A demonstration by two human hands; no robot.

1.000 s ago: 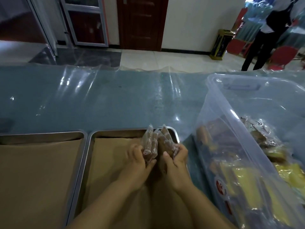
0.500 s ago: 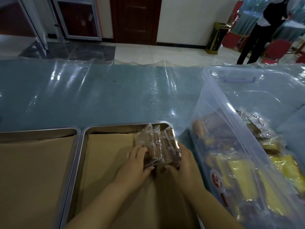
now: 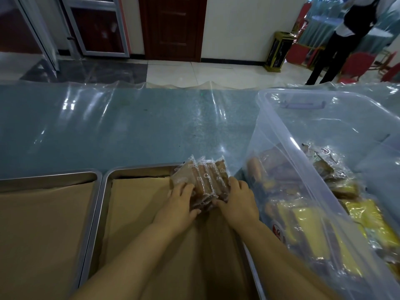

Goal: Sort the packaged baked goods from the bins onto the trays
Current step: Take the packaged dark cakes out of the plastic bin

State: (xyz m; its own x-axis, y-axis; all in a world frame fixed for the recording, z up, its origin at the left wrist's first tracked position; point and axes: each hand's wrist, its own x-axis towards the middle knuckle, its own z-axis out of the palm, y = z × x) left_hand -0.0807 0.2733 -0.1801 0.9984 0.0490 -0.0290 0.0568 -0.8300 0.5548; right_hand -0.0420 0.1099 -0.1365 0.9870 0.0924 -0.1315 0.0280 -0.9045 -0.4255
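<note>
Several clear-wrapped brown cake packets (image 3: pixel 203 180) stand in a tight row in the far right corner of the middle metal tray (image 3: pixel 104 191), which is lined with brown paper. My left hand (image 3: pixel 179 204) presses against the row's left side and my right hand (image 3: pixel 238 200) against its right side, so both grip the stack between them. To the right, a clear plastic bin (image 3: pixel 281 148) holds more packaged goods, brown ones (image 3: pixel 331 172) and yellow ones (image 3: pixel 372 224).
A second paper-lined tray (image 3: pixel 43 178) lies at the left. The table (image 3: pixel 129 126) is covered in glossy clear plastic sheeting. Beyond it, a person in dark clothes (image 3: pixel 344 35) stands near red chairs, and a dark waste bin (image 3: pixel 279 51) stands by the wall.
Both hands have lowered the cake packets from above the tray down into its far right corner and now squeeze them together into an upright row.
</note>
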